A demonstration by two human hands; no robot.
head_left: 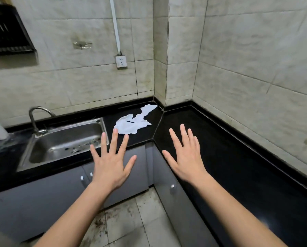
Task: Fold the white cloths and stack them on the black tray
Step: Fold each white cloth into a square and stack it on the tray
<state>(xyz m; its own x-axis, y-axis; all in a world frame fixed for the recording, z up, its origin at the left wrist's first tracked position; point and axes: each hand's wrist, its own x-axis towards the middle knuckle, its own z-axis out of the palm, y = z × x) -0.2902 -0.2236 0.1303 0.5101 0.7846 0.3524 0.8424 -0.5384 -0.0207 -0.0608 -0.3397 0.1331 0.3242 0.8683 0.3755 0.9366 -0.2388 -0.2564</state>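
Observation:
Crumpled white cloths [133, 123] lie in a loose heap on the black countertop [211, 139], near the inner corner of the L-shaped counter. My left hand [111, 161] is held out flat with fingers spread, just in front of the heap, its fingertips close to the cloth's near edge and holding nothing. My right hand [186, 155] is also spread flat, palm down, over the right wing of the counter, to the right of the cloths. No black tray is visible.
A steel sink [63, 141] with a curved tap [36, 118] sits left of the cloths. A black rack [8, 32] hangs on the tiled wall at upper left. A wall socket [121, 61] sits above the counter. Grey cabinet doors [136, 175] stand below.

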